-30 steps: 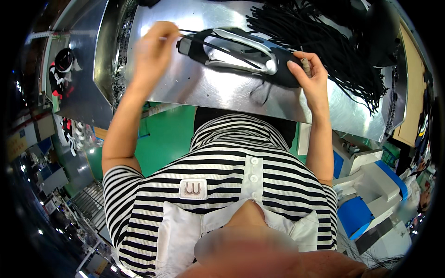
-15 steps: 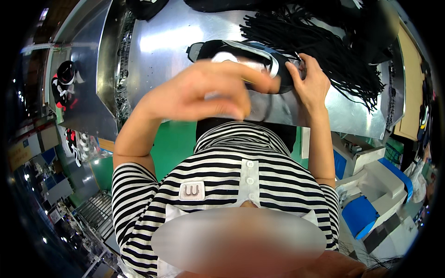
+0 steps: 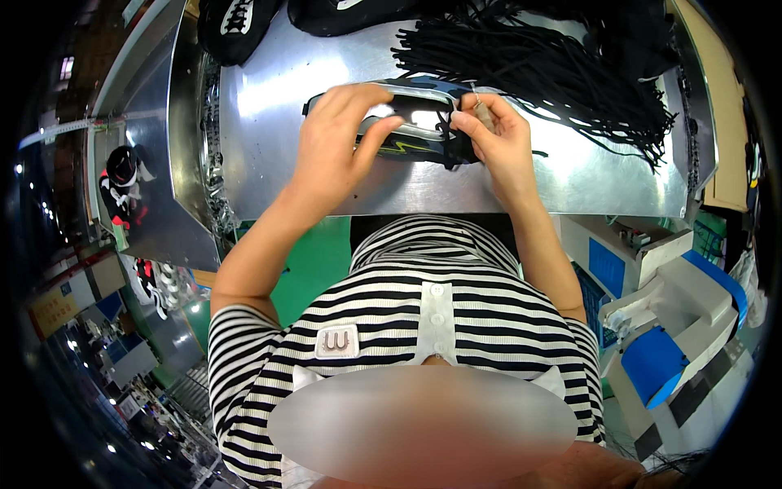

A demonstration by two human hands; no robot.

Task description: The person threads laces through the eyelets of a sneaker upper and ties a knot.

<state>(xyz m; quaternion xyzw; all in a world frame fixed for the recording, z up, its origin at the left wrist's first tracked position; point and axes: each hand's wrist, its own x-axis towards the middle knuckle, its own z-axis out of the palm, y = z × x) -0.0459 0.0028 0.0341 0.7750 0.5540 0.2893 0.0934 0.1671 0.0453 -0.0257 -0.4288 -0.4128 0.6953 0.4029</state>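
A black-and-grey shoe upper (image 3: 419,149) with a yellow zigzag lies on its length across the metal table, its pale-edged opening facing up. Around its left end curls my left hand (image 3: 338,134), fingers inside the opening and thumb along the near side. At the other end my right hand (image 3: 503,140) is closed on a small hook tool (image 3: 485,116) with a tan handle and thin metal tip. A short black lace (image 3: 446,130) crosses the upper beside my right fingertips. My fingers partly cover the left end of the upper.
A heap of black laces (image 3: 538,77) spreads over the far right of the metal table (image 3: 269,155). Black shoe uppers (image 3: 236,28) lie at the far left. Another shoe (image 3: 122,167) sits on the side surface, and a white-and-blue machine (image 3: 660,326) stands lower right.
My left hand, blurred above the table before, has come down and back onto the upper's left end. My right hand has shifted left, and the hook tool now shows clearly in it.
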